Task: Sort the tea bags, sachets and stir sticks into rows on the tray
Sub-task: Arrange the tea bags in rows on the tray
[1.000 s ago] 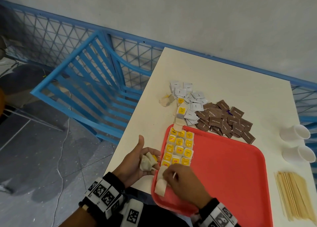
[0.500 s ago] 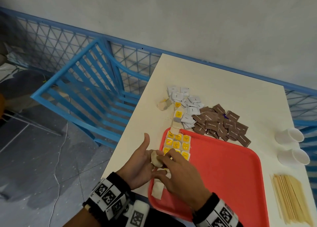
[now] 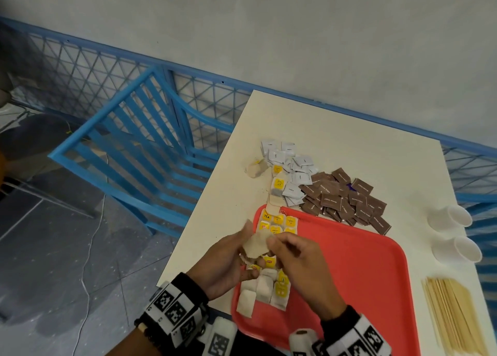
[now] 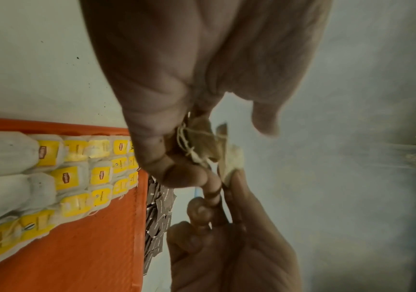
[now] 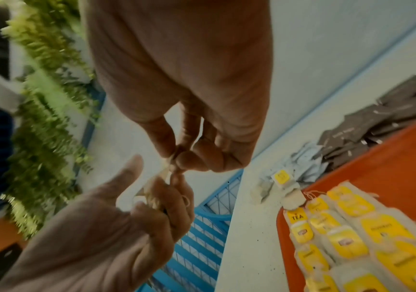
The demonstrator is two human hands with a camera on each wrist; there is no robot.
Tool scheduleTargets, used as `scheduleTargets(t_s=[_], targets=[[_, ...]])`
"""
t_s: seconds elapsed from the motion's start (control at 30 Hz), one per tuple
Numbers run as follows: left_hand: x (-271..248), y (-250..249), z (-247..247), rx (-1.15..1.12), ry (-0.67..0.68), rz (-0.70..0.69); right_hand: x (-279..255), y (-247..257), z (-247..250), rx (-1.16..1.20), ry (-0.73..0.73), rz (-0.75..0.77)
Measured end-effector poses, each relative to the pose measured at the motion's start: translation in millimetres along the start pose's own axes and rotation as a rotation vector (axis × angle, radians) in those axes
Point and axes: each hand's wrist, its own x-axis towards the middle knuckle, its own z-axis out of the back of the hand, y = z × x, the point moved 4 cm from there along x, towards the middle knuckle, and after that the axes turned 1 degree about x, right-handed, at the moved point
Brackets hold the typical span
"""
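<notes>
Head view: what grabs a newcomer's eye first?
Both hands, left hand and right hand, pinch one tea bag above the near left corner of the red tray. Rows of yellow-tagged tea bags line the tray's left edge; brown sachets are heaped beyond it.

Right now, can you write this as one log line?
left hand: holds tea bag | right hand: pinches it | tray: tea-bag rows only
</notes>
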Motion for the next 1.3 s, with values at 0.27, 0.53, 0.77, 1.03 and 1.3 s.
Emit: scheduleTargets(t_s=[0.27, 0.53, 0.77, 1.03, 1.3], targets=[[-1.1, -8.9, 7.2, 0.174, -0.077, -0.076, 0.9, -13.0, 12.6, 0.240, -0.123, -0.156], [1.1, -5.3, 6.6, 0.185, -0.160, -0.046, -7.3, -13.2, -3.2, -0.666, -0.076, 0.390], [2.9, -22.8, 11.7, 0.135, -0.221, -0.118, -7.2, -18.4, 19.9, -0.093, -0.084, 0.068], [14.3, -3.1, 10.6, 0.089, -0.242, -0.005, -19.3, -4.9, 28.3, 0.000, 0.001, 0.078], [26.5, 34.5, -2.3, -0.161, -0.080, 0.262, -12.7, 36.6, 20.9, 0.327, 0.119, 0.128]])
